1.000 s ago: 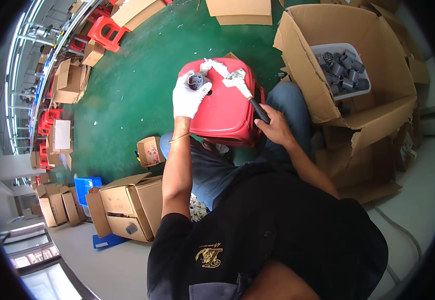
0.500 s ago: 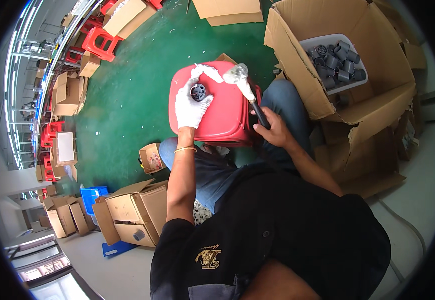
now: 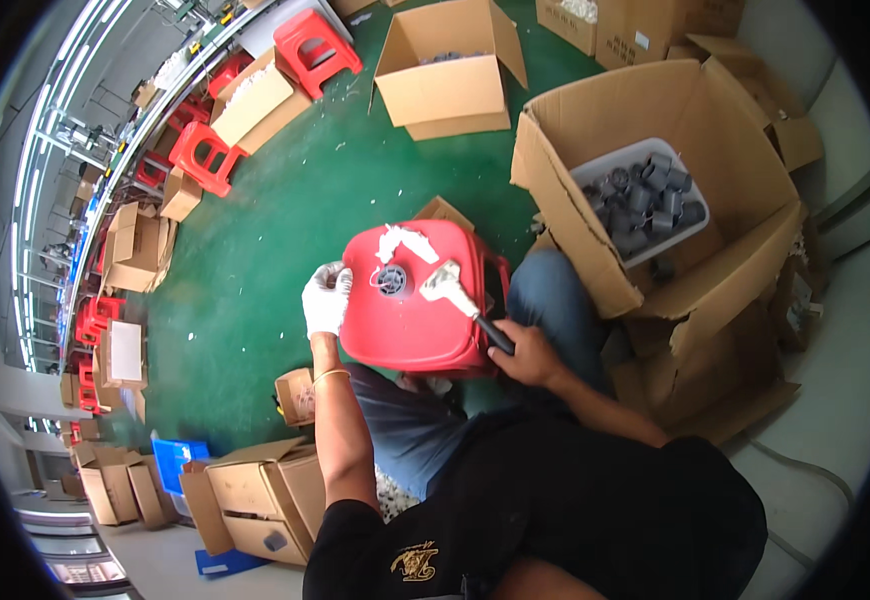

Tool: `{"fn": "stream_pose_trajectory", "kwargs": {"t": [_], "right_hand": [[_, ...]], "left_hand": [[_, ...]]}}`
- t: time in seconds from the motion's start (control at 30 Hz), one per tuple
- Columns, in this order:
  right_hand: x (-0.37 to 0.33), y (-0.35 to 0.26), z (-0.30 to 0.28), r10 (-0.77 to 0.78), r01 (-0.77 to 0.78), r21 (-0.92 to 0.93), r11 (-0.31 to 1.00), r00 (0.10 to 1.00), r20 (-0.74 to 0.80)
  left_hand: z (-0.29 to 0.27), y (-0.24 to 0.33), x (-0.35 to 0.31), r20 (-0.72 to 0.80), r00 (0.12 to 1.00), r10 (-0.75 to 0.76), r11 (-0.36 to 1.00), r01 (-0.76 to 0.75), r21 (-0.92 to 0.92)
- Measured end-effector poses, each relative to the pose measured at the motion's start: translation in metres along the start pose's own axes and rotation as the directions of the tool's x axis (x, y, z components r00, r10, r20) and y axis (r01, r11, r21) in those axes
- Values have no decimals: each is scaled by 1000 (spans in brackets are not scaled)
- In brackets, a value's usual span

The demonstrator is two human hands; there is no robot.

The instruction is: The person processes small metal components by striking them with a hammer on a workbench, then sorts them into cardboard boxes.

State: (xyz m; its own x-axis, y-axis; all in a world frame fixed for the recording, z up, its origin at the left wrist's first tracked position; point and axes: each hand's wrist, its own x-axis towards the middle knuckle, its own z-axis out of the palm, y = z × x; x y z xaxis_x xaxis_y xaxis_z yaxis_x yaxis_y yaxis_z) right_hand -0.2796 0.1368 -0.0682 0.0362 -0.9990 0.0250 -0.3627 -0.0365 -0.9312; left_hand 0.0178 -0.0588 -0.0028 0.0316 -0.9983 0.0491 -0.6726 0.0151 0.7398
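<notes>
A red plastic stool [image 3: 405,335] stands before me. On its seat lies a round dark grey plastic part [image 3: 392,281], with a thin pale strand beside it. Behind the part is a crumpled white cloth or tissue [image 3: 407,243]. My left hand [image 3: 328,298], in a white glove, is at the stool's left edge, apart from the part. Its fingers are curled together; whatever they hold, if anything, is hidden. My bare right hand [image 3: 530,355] is wrapped round the black handle of a hammer [image 3: 452,292], whose whitish, seemingly wrapped head is over the seat, right of the part.
At the right, a large open carton [image 3: 580,235] holds a white tub [image 3: 690,225] of grey pipe-like parts. Another open carton [image 3: 455,95] stands beyond the stool. Small boxes, including one [image 3: 297,397] near my left knee, and red stools [image 3: 205,157] are at the left.
My left hand has let go of the round grey part and moved left; the part now lies on the stool. The hammer head has come down toward the seat. The view has shifted.
</notes>
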Motion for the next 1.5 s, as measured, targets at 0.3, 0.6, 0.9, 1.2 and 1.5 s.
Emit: {"fn": "stream_pose_trajectory", "kwargs": {"t": [0.3,0.6,0.9,1.2,1.5], "right_hand": [[26,-18,2,-90,72,-261,962,995,-54],[218,-128,-71,-434,385,-318,866,896,-99],[590,73,-149,203,-216,-960,176,963,-180],[689,156,-181,-68,-71,-983,170,994,-83],[719,180,-202,-3,44,-848,527,999,50]], "left_hand": [[41,-27,32,-316,949,-5,991,-38,-129],[57,-33,90,-332,942,-56,978,-15,-208],[87,5,116,-264,956,-127,969,63,-239],[94,16,111,-314,948,53,998,-59,-10],[98,25,118,-281,960,4,1000,0,15]]}}
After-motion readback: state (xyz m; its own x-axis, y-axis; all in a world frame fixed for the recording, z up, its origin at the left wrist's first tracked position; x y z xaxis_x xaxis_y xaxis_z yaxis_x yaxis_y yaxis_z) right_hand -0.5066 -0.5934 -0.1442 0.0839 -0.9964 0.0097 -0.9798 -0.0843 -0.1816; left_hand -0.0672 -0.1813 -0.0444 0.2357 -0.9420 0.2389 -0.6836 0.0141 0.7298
